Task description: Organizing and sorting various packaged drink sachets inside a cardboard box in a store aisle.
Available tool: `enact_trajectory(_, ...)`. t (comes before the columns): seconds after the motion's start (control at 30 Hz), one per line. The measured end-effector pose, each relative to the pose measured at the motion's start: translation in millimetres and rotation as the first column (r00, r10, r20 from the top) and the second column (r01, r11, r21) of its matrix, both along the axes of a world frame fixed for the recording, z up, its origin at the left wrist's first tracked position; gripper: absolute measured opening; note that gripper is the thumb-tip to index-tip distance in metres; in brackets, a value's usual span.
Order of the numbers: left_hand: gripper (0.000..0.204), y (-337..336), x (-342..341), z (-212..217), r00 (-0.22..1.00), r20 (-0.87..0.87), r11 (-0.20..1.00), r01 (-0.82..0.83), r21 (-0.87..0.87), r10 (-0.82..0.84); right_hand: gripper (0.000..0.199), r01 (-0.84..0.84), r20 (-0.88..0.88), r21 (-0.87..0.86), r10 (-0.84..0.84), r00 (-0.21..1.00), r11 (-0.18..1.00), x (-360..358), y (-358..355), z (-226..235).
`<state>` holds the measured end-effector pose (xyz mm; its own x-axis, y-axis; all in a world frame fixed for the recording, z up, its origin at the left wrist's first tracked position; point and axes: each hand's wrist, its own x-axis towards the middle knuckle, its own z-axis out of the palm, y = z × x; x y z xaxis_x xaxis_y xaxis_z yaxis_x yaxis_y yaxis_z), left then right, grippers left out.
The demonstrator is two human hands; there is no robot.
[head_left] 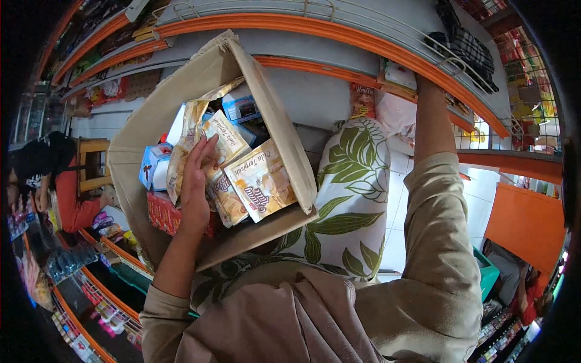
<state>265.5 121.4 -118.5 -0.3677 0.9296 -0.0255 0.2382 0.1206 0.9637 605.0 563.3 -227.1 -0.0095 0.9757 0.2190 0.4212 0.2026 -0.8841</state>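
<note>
On my lap rests a worn, open cardboard box [272, 115] holding a jumble of packaged goods. My left hand [196, 181] is inside it with fingers stretched out, lying against cream-and-brown packets [263, 181]. A similar yellowish packet [181, 163] stands on edge beside the fingers. Blue-and-white cartons [155, 168] and a red package [162, 212] lie around them. My right forearm [433, 118] reaches forward into the shelf, where the orange-edged board hides the right hand. Near that wrist, a white-and-green pack [398, 74] sits on the lower shelf.
Orange-edged shelves [302, 23] with wire rails run across the front. A red packet [363, 100] and a white plastic bag [396, 112] are low ahead, past the leaf-patterned cloth [351, 181]. A person in red trousers [69, 196] is at left; another person in red [529, 302] is at lower right.
</note>
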Motion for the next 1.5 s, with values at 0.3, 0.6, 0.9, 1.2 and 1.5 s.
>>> enact_trajectory(0.3, 0.072, 5.1, -1.5, -2.1, 0.998, -0.048, 0.998, 0.045, -0.031, -0.046, 0.054, -0.030, 0.433, 0.425, -0.175, 0.884, 0.905, 27.7, 54.3, -27.7)
enact_trajectory(0.6, 0.073, 2.9, -1.3, 0.3, 0.999, -0.032, 1.000, 0.006, -0.024, -0.007, 0.061, -0.139, 0.612, 0.476, -0.213, 0.761, 0.869, 38.0, -32.6, 1.1)
enact_trajectory(0.9, 0.069, 2.8, -2.3, -3.5, 0.998, -0.049, 1.000, 0.027, 0.013, -0.027, 0.088, 0.100, 0.623, 0.414, -0.362, 0.693, 0.905, -28.1, -131.5, 7.9)
enact_trajectory(1.2, 0.069, 1.6, -6.8, -3.9, 1.000, 0.003, 0.997, 0.029, 0.071, -0.029, 0.080, 0.198, 0.443, 0.380, -0.366, 0.818, 0.904, -18.9, -128.4, -4.7)
enact_trajectory(1.5, 0.069, 0.1, -7.9, -5.7, 1.000, -0.002, 0.999, 0.023, 0.049, -0.023, 0.085, 0.171, 0.447, 0.410, -0.361, 0.818, 0.896, -19.6, -134.6, -5.3)
